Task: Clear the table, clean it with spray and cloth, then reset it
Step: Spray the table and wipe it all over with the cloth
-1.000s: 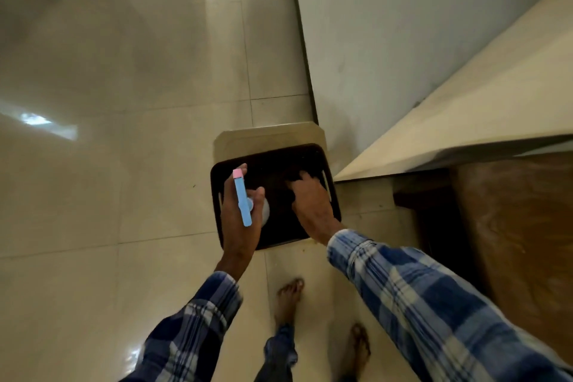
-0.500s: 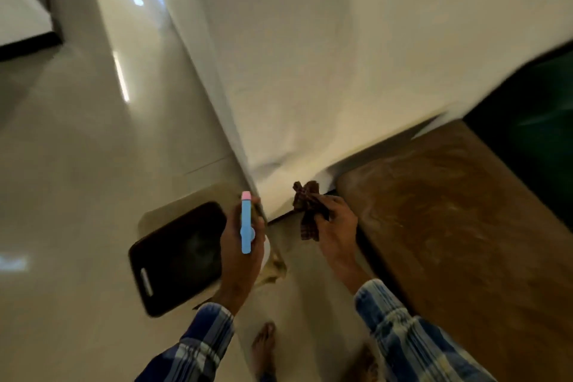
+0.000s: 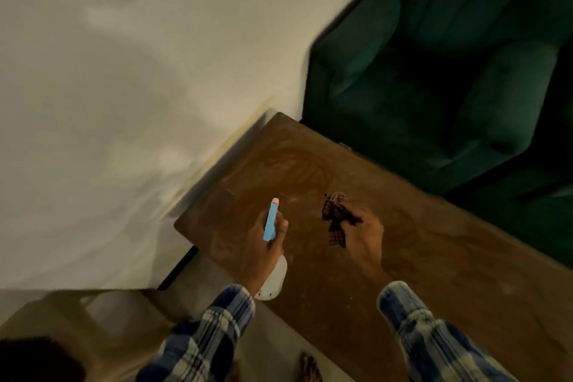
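Left hand (image 3: 263, 245) is wrapped tight round the spray bottle (image 3: 273, 257), blue nozzle up, over the near corner of the wooden bench (image 3: 403, 257). Right hand (image 3: 362, 236) is bunched on a checked cloth (image 3: 335, 214) above the benchtop. Half a second ago both hung beside the bench, above the floor. The bottle's body is mostly hidden; everything's blurred.

1 spray bottle (image 3: 272, 257), 1 cloth (image 3: 335, 217), 1 table (image 3: 403, 257)

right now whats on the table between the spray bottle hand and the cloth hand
Nothing: in the head view, only bare wooden table shows between the left hand with the spray bottle and the right hand holding the cloth.
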`<state>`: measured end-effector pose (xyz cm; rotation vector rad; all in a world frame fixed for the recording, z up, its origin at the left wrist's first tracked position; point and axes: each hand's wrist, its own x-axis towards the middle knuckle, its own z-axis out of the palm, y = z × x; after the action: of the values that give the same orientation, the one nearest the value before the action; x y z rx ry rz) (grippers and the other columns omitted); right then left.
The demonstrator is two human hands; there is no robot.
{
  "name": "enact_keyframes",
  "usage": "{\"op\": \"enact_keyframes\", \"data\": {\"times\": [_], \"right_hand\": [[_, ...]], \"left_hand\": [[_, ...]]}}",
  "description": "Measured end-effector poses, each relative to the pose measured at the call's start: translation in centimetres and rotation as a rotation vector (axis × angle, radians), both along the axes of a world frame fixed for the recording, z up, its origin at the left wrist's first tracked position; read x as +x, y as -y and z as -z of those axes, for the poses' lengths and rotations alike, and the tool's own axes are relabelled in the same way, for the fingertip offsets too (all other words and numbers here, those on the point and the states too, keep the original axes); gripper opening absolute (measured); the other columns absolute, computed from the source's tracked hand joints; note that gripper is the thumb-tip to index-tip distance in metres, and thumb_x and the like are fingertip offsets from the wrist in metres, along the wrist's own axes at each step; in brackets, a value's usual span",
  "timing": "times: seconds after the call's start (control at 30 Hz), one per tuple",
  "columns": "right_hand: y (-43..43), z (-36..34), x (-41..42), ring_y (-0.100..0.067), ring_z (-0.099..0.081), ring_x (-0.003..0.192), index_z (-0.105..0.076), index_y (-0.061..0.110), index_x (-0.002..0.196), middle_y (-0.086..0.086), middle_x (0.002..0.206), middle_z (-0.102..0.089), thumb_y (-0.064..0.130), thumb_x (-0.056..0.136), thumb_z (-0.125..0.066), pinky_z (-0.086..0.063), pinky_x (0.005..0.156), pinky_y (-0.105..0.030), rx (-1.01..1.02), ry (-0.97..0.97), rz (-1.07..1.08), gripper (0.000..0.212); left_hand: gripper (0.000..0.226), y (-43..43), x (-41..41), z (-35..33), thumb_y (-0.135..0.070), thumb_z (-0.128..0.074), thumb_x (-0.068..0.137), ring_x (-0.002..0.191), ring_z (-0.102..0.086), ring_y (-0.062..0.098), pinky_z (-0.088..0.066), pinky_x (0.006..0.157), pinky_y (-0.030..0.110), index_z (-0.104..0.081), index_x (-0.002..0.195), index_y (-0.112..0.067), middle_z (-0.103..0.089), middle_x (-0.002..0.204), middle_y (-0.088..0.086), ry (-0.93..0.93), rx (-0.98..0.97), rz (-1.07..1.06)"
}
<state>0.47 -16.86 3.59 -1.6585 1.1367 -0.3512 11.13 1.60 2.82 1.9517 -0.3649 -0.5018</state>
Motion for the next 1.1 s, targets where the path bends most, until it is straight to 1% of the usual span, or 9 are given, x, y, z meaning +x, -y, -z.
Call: {"op": "enact_keyframes", "data": {"times": [0.17,0.33,0.47,0.6,0.7,0.83,0.97,1.0,1.1], "right_hand": [[5.3,2.8,-1.3,-0.021,-0.067,0.102,-0.067,0.013,0.119,-0.003,0.115,-0.066,0.0,0.093,-0.064,-0.061,0.088,-0.041,-0.026,-0.062,0.082,0.03],[7.5,5.5,0.1,-0.022,-0.07,0.101,-0.067,0.018,0.118,-0.005,0.115,-0.069,0.002,0.091,-0.066,-0.062,0.086,-0.046,0.003,-0.103,0.141,0.031],[8.6,8.0,3.1,-0.022,-0.07,0.099,-0.067,0.036,0.107,-0.001,0.113,-0.07,0.002,0.089,-0.067,-0.062,0.084,-0.047,-0.004,-0.14,0.174,0.038],[9.7,11.2,9.0,-0.025,-0.064,0.113,-0.069,0.019,0.125,-0.006,0.124,-0.065,0.002,0.091,-0.064,-0.056,0.099,-0.046,-0.053,-0.256,0.16,0.038],[10.1,13.7,14.3,-0.028,-0.05,0.129,-0.064,0.016,0.133,-0.01,0.138,-0.052,0.001,0.094,-0.06,-0.041,0.114,-0.041,-0.123,-0.339,0.103,0.042],[8.5,17.0,21.7,-0.036,-0.03,0.143,-0.05,0.023,0.144,-0.011,0.156,-0.029,0.014,0.1,-0.054,-0.031,0.12,-0.048,-0.177,-0.431,0.022,0.045],[4.4,18.2,25.1,-0.027,-0.025,0.143,-0.036,0.036,0.153,-0.002,0.16,-0.018,0.028,0.105,-0.044,-0.031,0.12,-0.04,-0.387,-0.419,-0.44,0.049],[5.2,18.5,25.6,-0.026,-0.027,0.142,-0.035,0.036,0.154,-0.002,0.159,-0.018,0.028,0.106,-0.044,-0.032,0.12,-0.039,-0.42,-0.398,-0.469,0.05],[9.3,19.2,28.8,-0.033,-0.026,0.142,-0.035,0.03,0.155,-0.007,0.158,-0.018,0.026,0.106,-0.043,-0.028,0.122,-0.046,-0.328,-0.427,-0.161,0.05]], "left_hand": [[0.019,7.3,2.0,2.1,-0.041,-0.059,0.096,0.055,-0.056,0.015,-0.052,0.054,0.033,-0.057,0.098,-0.023,-0.058,0.07,0.005,-0.065,0.029,0.086],[0.013,10.2,5.0,4.3,-0.039,-0.06,0.096,0.056,-0.059,0.015,-0.057,0.055,0.033,-0.055,0.098,-0.027,-0.061,0.072,0.002,-0.058,0.069,0.12],[0.013,10.7,7.8,6.1,-0.037,-0.06,0.096,0.059,-0.063,0.017,-0.059,0.057,0.03,-0.056,0.101,-0.025,-0.062,0.075,0.004,-0.078,0.095,0.127],[0.006,10.5,11.8,7.1,-0.033,-0.062,0.095,0.059,-0.063,0.017,-0.056,0.056,0.023,-0.057,0.095,-0.029,-0.063,0.073,0.001,-0.052,0.057,0.16],[0.007,9.8,14.9,7.8,-0.029,-0.062,0.095,0.062,-0.065,0.02,-0.059,0.06,0.027,-0.06,0.098,-0.024,-0.064,0.073,0.001,-0.053,0.027,0.152],[0.005,9.6,19.4,8.8,-0.023,-0.063,0.095,0.06,-0.064,0.021,-0.058,0.056,0.026,-0.06,0.094,-0.026,-0.062,0.07,0.0,0.016,-0.007,0.134],[0.007,10.0,23.0,9.0,-0.026,-0.064,0.092,0.064,-0.066,0.016,-0.057,0.057,0.018,-0.058,0.093,-0.029,-0.063,0.072,-0.005,0.048,-0.03,0.087],[0.006,10.1,23.9,9.0,-0.027,-0.064,0.092,0.064,-0.066,0.015,-0.056,0.057,0.018,-0.058,0.094,-0.029,-0.063,0.072,-0.004,0.062,-0.037,0.085],[0.015,10.5,25.5,9.4,-0.024,-0.064,0.092,0.06,-0.065,0.02,-0.054,0.052,0.016,-0.054,0.086,-0.033,-0.062,0.066,0.004,0.14,-0.053,0.083]]}}
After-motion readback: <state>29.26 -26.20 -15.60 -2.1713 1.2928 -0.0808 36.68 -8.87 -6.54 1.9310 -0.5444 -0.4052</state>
